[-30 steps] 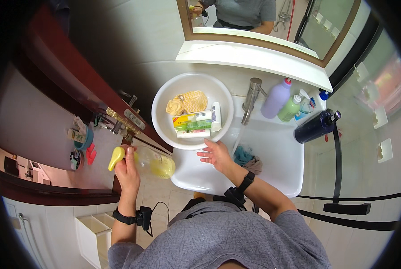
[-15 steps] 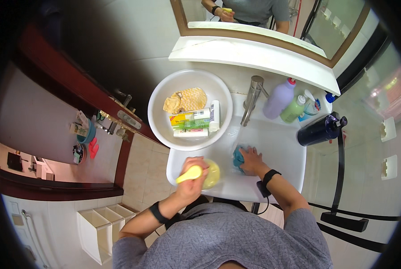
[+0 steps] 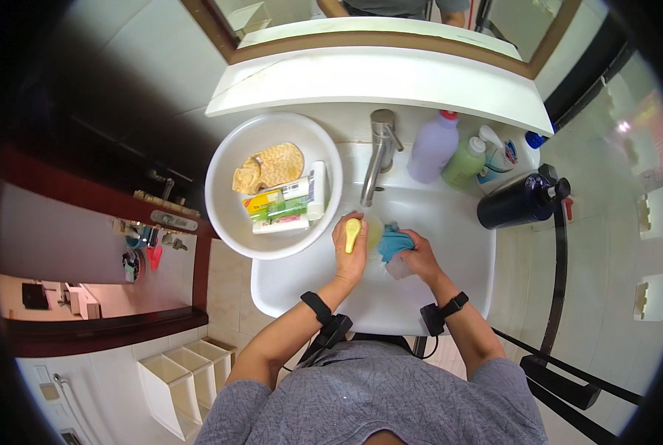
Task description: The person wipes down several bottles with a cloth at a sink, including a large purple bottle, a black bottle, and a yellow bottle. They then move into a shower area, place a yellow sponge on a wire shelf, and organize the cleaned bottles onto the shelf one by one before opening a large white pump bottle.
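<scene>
My left hand [image 3: 350, 256] is closed round the solid yellow handle [image 3: 353, 234] of a see-through pale yellow vessel [image 3: 375, 233], held over the sink just in front of the tap. Its exact kind is hard to make out, as my fingers cover part of it. Just right of it, my right hand [image 3: 419, 256] grips a crumpled teal cloth [image 3: 396, 243]. Below the cloth shows something clear and pale, too faint to name. Both hands are over the white sink [image 3: 309, 297], close together. The metal tap [image 3: 378, 159] stands behind them.
A white basin [image 3: 216, 200] on the sink's left holds a yellow patterned cloth [image 3: 279, 167] and several tubes and boxes. A purple bottle [image 3: 433, 152], a green bottle [image 3: 465, 163] and a dark pump bottle [image 3: 516, 204] line the right side. A white shelf [image 3: 376, 78] juts out above.
My left hand has moved the yellow-handled vessel forward and right, toward the tap. My right hand has lifted the teal cloth from the sink floor. The whole view has shifted.
</scene>
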`<action>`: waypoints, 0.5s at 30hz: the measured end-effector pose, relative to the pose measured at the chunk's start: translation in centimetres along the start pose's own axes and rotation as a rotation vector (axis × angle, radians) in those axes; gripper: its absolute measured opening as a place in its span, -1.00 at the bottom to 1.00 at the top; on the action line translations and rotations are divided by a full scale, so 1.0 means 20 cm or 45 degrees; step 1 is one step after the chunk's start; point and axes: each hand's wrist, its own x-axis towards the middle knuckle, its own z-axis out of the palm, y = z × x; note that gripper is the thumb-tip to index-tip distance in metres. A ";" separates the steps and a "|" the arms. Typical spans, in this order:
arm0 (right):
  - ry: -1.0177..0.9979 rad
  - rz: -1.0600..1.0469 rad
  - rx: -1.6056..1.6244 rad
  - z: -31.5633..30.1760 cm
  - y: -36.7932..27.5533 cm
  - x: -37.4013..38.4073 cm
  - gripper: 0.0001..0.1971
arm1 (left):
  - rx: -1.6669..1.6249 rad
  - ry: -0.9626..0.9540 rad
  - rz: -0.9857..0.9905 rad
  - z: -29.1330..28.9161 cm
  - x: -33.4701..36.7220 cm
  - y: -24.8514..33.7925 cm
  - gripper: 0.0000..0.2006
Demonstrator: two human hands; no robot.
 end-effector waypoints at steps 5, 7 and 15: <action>-0.009 -0.538 -0.015 0.15 -0.21 -0.04 -0.59 | -0.413 -0.149 -0.247 0.09 0.00 -0.13 -0.72; 0.026 -0.745 -0.135 0.25 -0.24 -0.01 -0.58 | -0.425 -0.124 -0.233 0.10 -0.03 -0.24 -0.71; 0.278 -0.429 -0.590 0.38 -0.24 0.17 -0.72 | -0.412 -0.073 -0.366 -0.01 -0.04 -0.16 -0.76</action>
